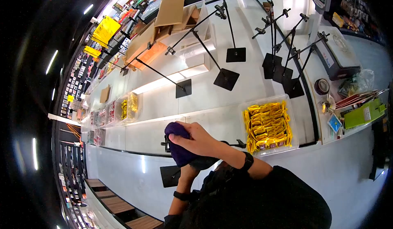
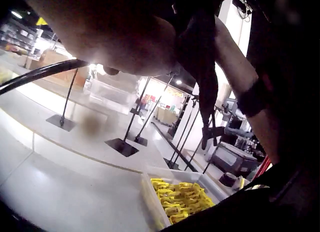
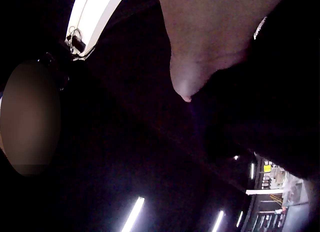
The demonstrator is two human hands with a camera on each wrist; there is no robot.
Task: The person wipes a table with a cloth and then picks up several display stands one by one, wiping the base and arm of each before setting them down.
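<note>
In the head view my right hand (image 1: 198,141) grips a dark purple fabric item (image 1: 180,147) over the table's front edge, its thumb pressed on the cloth. My left hand (image 1: 189,172) is raised under the item's lower end, its fingers hidden behind the dark material; I cannot tell how they close. Just beyond the cloth, a black clamp stand shows its clip (image 1: 238,144) and square base (image 1: 170,175). The left wrist view has a blurred hand (image 2: 120,36) beside dark hanging material (image 2: 200,66). A hand (image 3: 215,36) fills the top of the dark right wrist view.
A clear bin of yellow packets (image 1: 268,124) stands at the table's right front. Several black clamp stands rise farther back, one on a square base (image 1: 226,79). Small clear bins (image 1: 130,108) line the left, with a cardboard box (image 1: 147,46) behind. A black-and-grey machine (image 1: 337,53) sits right.
</note>
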